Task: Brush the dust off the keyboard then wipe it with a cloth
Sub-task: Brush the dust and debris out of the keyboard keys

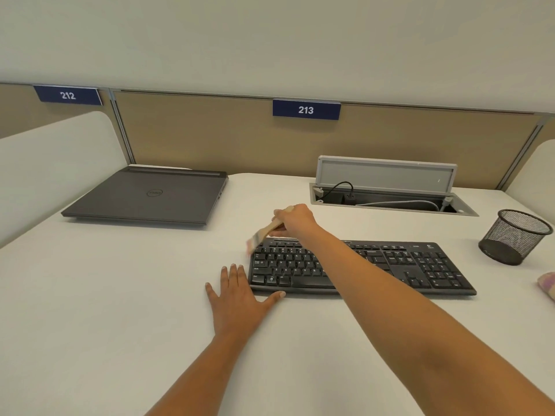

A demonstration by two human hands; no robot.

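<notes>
A black keyboard (420,265) lies flat on the white desk (120,295), right of centre. My right hand (295,220) reaches over its far left corner and grips a wooden-handled brush (265,232). The blurred bristles point down-left at the keyboard's top left edge. My left hand (237,298) lies flat on the desk with fingers spread, its thumb against the keyboard's front left corner. A pink and white cloth (548,285) shows partly at the right edge.
A closed dark laptop (147,196) sits at the back left. An open cable hatch (390,193) with wires is behind the keyboard. A black mesh pen cup (515,235) stands at the right. Beige partitions close off the back and sides.
</notes>
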